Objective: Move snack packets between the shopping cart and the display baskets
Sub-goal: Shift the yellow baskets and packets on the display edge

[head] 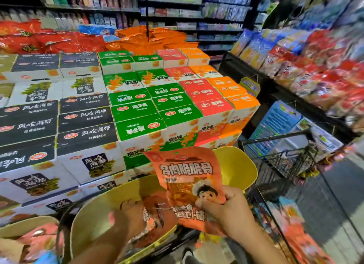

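Head view: the right hand (229, 210) pinches an orange snack packet (189, 185) upright above a yellow display basket (92, 210), where the left hand (132, 214) reaches in, its grip unclear. Beyond stand stacked cartons (126, 110) and the shopping cart (285, 161).

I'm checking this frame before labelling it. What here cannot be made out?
- Head view: left hand fingers, buried among packets in the yellow basket; grip unclear.
- Shopping cart contents: motion blur.
- Right shelf packets: blurred labels.
- Held packet lower text: covered by right hand.
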The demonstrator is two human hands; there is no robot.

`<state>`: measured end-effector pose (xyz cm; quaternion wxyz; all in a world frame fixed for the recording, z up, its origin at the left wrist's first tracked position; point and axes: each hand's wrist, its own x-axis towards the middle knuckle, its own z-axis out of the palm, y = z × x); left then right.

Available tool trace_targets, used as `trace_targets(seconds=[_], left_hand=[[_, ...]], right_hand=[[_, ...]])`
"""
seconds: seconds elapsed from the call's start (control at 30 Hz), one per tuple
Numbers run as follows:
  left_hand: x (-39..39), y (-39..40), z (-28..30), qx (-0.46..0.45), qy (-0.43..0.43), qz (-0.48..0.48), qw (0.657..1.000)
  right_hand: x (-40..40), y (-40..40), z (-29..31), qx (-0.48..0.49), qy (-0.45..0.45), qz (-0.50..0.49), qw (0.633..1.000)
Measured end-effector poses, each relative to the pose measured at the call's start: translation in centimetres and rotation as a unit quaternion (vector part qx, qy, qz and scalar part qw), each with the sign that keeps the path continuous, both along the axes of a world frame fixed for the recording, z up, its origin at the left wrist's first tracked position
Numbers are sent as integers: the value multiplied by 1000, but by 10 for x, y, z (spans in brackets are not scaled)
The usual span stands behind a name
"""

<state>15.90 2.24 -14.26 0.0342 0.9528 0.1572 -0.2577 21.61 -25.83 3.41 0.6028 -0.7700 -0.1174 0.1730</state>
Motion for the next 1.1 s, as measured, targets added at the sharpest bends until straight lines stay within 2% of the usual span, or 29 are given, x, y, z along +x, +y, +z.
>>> trace_targets(seconds=[0.17, 0.27, 0.33, 0.57, 0.67, 0.77, 0.87, 0.97, 1.0, 1.1], left_hand=[[-8, -7, -4, 47, -68, -65, 994], [-7, -6, -1, 24, -43, -96, 994], [-4, -5, 3, -1, -19, -80, 997], [5, 9, 22, -65, -18, -52, 996], [2, 16, 42, -109, -70, -21, 991], [-14, 18, 63, -168, -172, 24, 970], [-36, 18, 98, -211, -223, 107, 946], [-55, 21, 137, -321, -284, 186, 884], [-59, 22, 149, -333, -313, 203, 866], [-61, 18, 182, -320, -371, 217, 844]], right_hand=[[0, -8, -4, 20, -15, -5, 1000], [2, -8, -5, 26, -18, -5, 999], [3, -7, -6, 26, -13, -10, 1000], [9, -7, -20, 20, -2, -15, 1000], [10, -3, -21, 17, -4, -13, 1000], [13, 1, -21, 18, 6, -18, 1000], [16, 6, -15, 24, 5, -8, 1000], [20, 8, -5, 39, -22, -1, 999], [22, 8, -2, 39, -40, 0, 998], [25, 2, 11, 47, -88, -8, 995]])
